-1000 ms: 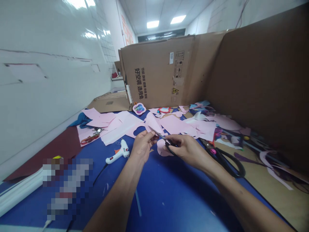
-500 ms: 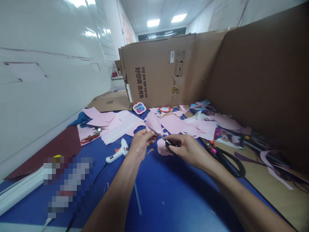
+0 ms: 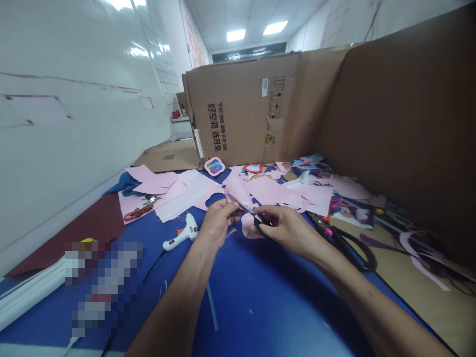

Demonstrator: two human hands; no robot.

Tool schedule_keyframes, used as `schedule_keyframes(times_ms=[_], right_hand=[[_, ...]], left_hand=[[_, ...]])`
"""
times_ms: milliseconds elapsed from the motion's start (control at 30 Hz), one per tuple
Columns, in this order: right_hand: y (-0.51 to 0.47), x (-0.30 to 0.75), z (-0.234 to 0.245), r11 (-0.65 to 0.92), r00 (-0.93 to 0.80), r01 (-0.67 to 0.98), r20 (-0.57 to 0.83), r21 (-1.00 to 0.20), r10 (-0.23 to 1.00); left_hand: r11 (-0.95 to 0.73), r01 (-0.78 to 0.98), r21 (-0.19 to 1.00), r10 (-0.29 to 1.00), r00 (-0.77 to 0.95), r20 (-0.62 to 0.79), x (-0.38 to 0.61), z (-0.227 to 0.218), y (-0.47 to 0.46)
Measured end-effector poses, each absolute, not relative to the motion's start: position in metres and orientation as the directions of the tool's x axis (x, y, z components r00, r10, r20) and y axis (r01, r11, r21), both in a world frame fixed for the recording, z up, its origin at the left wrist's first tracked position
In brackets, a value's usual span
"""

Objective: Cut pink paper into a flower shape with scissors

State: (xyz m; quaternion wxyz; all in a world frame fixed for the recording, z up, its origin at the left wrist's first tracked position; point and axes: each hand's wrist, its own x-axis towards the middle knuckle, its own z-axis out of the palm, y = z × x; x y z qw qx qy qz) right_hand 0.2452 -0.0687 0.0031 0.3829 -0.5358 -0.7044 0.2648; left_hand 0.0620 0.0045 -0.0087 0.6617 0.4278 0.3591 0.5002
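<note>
Paper: a pink piece (image 3: pixel 236 191) is held just above the mat, mid-table, with its lower edge pinched.
Left hand (image 3: pixel 215 223): closed on the paper, which is gripped between thumb and fingertips.
Right hand (image 3: pixel 290 229): wrapped around the black loops of the scissors (image 3: pixel 260 222).
Blades: pointed up and left and met with the paper's lower right edge; how far apart they stand cannot be told.
Cutout (image 3: pixel 247 227): a rounded pink shape is seen flat on the mat, just under the scissors.
Mat (image 3: pixel 260 297): blue, and bare in front of both forearms; the widest open room is found here, toward the near edge.
Glue gun (image 3: pixel 183 234): laid near the left hand, on its outer side, with its cord run toward the near edge.
Shears (image 3: pixel 345 243): large and black-handled, laid just beside the right wrist at the mat's right edge.
Scraps (image 3: pixel 297 193): pink sheets are spread across the far half of the table, behind both hands.
Box (image 3: pixel 241 109): the far side is closed off by it.
Cardboard wall (image 3: pixel 401 124): the right side is shut in.
White wall (image 3: pixel 55 148): the left side is bounded.
</note>
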Motion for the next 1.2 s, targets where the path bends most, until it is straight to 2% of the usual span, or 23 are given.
schedule_keyframes(times_ms=[700,967,1200], right_hand=[[-0.0673,0.2454,-0.0001,0.270,-0.160,0.516,0.219,-0.813,0.963],[-0.0678,0.2435,-0.0004,0.254,-0.121,0.556,0.225,-0.792,0.967],[-0.0656,0.2453,-0.0048,0.269,-0.135,0.504,0.232,-0.821,0.963]], left_hand=[[0.083,-0.267,0.960,0.977,0.211,-0.026,0.0595,-0.0079,0.0066],[0.116,-0.327,0.938,0.972,0.230,-0.040,0.0614,-0.0069,0.0042],[0.125,-0.352,0.927,0.970,0.239,-0.040,0.0640,-0.0072,0.0025]])
